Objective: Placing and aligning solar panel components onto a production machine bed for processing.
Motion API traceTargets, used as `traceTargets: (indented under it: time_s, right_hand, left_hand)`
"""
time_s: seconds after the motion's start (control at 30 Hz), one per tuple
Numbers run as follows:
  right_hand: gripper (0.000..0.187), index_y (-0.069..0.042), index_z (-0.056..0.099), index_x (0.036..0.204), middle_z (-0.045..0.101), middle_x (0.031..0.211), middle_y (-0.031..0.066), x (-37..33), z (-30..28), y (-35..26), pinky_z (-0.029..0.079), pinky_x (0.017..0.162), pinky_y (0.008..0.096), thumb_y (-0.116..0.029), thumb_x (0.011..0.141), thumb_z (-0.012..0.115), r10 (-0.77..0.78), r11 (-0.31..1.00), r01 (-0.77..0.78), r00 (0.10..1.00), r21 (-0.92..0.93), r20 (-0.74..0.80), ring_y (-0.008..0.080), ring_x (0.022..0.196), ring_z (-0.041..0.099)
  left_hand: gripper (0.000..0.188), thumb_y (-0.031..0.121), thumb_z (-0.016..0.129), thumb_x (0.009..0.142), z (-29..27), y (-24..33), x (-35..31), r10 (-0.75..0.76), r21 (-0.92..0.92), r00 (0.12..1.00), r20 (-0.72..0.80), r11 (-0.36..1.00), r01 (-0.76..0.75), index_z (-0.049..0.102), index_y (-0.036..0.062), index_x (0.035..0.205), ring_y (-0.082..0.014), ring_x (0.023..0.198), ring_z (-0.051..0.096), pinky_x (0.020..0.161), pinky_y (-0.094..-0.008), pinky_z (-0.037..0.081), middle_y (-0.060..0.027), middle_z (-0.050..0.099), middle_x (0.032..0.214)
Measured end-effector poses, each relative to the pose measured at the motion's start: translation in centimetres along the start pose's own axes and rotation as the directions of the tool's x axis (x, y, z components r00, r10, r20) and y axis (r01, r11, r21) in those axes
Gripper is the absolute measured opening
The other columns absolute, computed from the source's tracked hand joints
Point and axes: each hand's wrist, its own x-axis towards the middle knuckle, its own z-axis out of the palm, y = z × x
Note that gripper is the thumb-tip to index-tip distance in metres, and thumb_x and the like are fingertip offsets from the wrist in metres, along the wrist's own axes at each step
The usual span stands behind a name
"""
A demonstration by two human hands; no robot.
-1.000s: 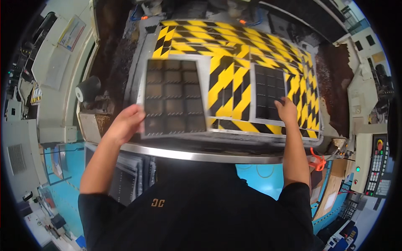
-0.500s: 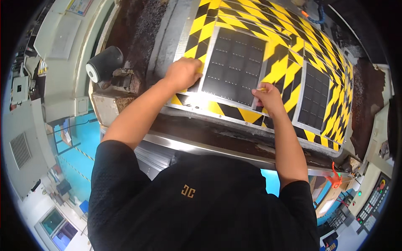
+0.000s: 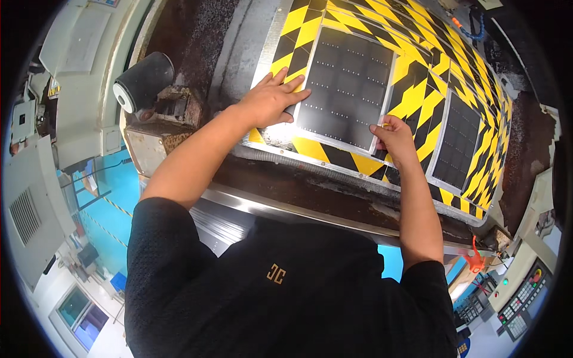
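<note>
A black rectangular panel (image 3: 346,86) with rows of small white marks lies within a pale border on a fixture covered in yellow-and-black striped tape (image 3: 409,86). My left hand (image 3: 268,102) rests on the panel's left edge and the striped tape beside it, fingers spread and holding nothing. At the panel's near right corner, my right hand (image 3: 395,140) is closed, its thumb and curled fingers pinching the edge. Those fingertips partly cover the corner. A second, similar black panel (image 3: 456,140) lies farther right on the fixture.
A dark cylinder (image 3: 146,80) with a white end sits on a rusty bracket to the left. A metal rail (image 3: 239,204) runs between me and the fixture. An orange nozzle (image 3: 474,261) stands at the near right, with a control panel (image 3: 525,298) beyond it.
My left hand has gone from curled at the tape edge to spread flat, reaching onto the panel's left edge. My right hand stays at the same corner. The whole view has shifted slightly.
</note>
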Motion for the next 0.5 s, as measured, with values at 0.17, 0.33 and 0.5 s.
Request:
traceTargets:
  time_s: [0.17,0.33,0.5]
  right_hand:
    - [0.013,-0.006,0.065,0.096,0.062,0.071,-0.0023,-0.05,0.11,0.07,0.049,0.054,0.0203,-0.007,0.087,0.074,-0.001,1.0,0.001,1.0,0.0,-0.003,0.0055,0.056,0.056]
    - [0.012,-0.007,0.064,0.094,0.062,0.07,-0.0024,-0.01,0.0,0.27,0.048,0.053,0.0203,-0.007,0.087,0.074,-0.013,1.0,0.013,1.0,-0.029,-0.006,0.0054,0.055,0.056]
    - [0.012,-0.007,0.064,0.093,0.062,0.07,-0.0024,-0.02,0.04,0.23,0.048,0.053,0.0205,-0.007,0.087,0.074,-0.012,1.0,0.012,1.0,-0.02,0.0,0.0057,0.055,0.056]
  left_hand:
    - [0.077,0.03,0.076,0.082,0.19,-0.07,0.09,-0.001,-0.001,1.0,0.014,1.0,0.001,0.041,0.0273,0.15,-0.0381,0.15,0.019,0.121,-0.0492,0.021,-0.0061,0.027,0.162]
    - [0.077,0.035,0.075,0.083,0.29,-0.09,0.05,0.002,0.016,1.0,0.026,1.0,-0.003,0.039,0.0287,0.151,-0.0398,0.149,0.019,0.121,-0.0518,0.021,-0.0057,0.026,0.162]
    - [0.077,0.037,0.075,0.083,0.23,-0.1,0.09,-0.005,0.028,0.999,0.042,1.0,0.004,0.039,0.029,0.151,-0.0397,0.149,0.019,0.121,-0.0511,0.02,-0.0055,0.025,0.163]
